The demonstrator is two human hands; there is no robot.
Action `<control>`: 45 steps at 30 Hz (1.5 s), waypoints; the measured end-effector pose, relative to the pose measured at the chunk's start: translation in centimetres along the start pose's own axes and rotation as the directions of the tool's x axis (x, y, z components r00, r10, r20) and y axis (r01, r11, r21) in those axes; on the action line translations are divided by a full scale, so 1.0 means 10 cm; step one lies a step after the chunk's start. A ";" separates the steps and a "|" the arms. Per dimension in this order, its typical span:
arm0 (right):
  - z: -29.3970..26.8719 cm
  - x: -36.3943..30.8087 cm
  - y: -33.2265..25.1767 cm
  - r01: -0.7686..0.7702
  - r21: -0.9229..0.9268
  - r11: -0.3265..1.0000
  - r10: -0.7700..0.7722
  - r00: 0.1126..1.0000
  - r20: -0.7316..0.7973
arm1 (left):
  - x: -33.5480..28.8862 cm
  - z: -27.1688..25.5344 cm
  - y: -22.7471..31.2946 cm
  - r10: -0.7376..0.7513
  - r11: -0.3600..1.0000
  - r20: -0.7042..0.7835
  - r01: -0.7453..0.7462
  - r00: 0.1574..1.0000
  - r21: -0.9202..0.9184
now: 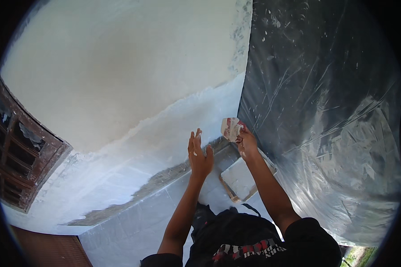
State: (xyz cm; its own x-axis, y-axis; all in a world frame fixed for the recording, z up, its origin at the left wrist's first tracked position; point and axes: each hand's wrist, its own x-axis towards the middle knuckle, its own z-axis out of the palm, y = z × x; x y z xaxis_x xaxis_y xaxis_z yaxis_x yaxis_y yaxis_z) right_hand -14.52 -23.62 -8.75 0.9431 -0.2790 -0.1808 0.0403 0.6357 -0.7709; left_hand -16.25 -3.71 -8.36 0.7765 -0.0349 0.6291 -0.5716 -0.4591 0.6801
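My right hand (248, 143) grips a flat putty scraper (230, 129), its pale blade smeared with white filler and showing reddish patches. Beside it, to the left, my left hand (200, 156) is raised with its fingers stretched out and white smears on them; it holds nothing. Both hands are in front of the wall (120, 66), near its right-hand corner, and apart from each other. The upper wall is cream, while a whiter coat with a ragged edge covers the band below. Bare grey patches show along the wall's foot.
Under my right forearm, a shallow rectangular tray (227, 191) of white filler sits on the floor. Dark plastic sheeting (312, 84) hangs along the right side. A brown wooden window frame (47, 164) is at the left. Pale sheeting (133, 227) covers the floor.
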 end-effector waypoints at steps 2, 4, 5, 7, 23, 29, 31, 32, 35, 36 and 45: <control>-0.82 -0.14 0.26 -0.146 -0.036 0.989 0.141 0.983 -0.116 | -0.67 0.47 -0.08 -0.136 0.991 0.100 0.137 0.986 -0.005; -1.34 -0.42 0.42 -0.329 -0.046 0.943 0.309 0.921 -0.236 | -1.30 0.73 -0.09 -0.272 0.962 0.228 0.264 0.935 0.063; -1.62 -0.59 0.48 -0.366 -0.042 0.930 0.341 0.897 -0.283 | -1.57 0.84 -0.02 -0.316 0.949 0.263 0.309 0.912 0.067; -2.13 -0.91 0.60 -0.408 -0.050 0.912 0.362 0.855 -0.371 | -1.99 1.00 0.08 -0.364 0.931 0.365 0.334 0.857 0.146; -3.34 -2.03 1.64 -0.489 -0.760 0.429 -0.183 0.776 -0.603 | -3.54 1.52 -0.24 -0.540 0.841 0.609 0.404 0.581 0.360; -2.95 -1.80 1.80 -0.531 -0.695 0.484 -0.225 0.692 -0.685 | -3.61 1.51 -0.33 -0.492 0.871 0.625 0.340 0.607 0.355; -2.88 -1.73 1.86 -0.458 -0.714 0.530 -0.259 0.714 -0.650 | -3.60 1.51 -0.35 -0.488 0.873 0.630 0.322 0.605 0.367; -2.83 -1.67 1.87 -0.445 -0.706 0.552 -0.288 0.692 -0.662 | -3.58 1.49 -0.35 -0.489 0.872 0.633 0.318 0.600 0.372; -2.65 -1.59 1.86 -0.472 -0.659 0.586 -0.278 0.647 -0.710 | -3.54 1.44 -0.36 -0.482 0.876 0.633 0.314 0.606 0.367; -2.56 -1.57 1.84 -0.429 -0.735 0.525 -0.350 0.678 -0.646 | -3.54 1.42 -0.38 -0.484 0.875 0.633 0.316 0.604 0.368; -2.63 -1.39 2.19 -0.483 -0.673 0.560 -0.302 0.638 -0.709 | -3.51 1.30 -0.48 -0.471 0.881 0.612 0.303 0.636 0.364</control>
State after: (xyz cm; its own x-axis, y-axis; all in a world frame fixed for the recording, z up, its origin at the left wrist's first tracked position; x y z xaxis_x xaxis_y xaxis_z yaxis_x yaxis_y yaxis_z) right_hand -35.42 -24.73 -39.18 0.3555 -0.8798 -0.3154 -0.6549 0.0063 -0.7557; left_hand -37.29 -11.88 -38.57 0.9250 -0.3489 -0.1507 -0.1719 -0.7377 0.6529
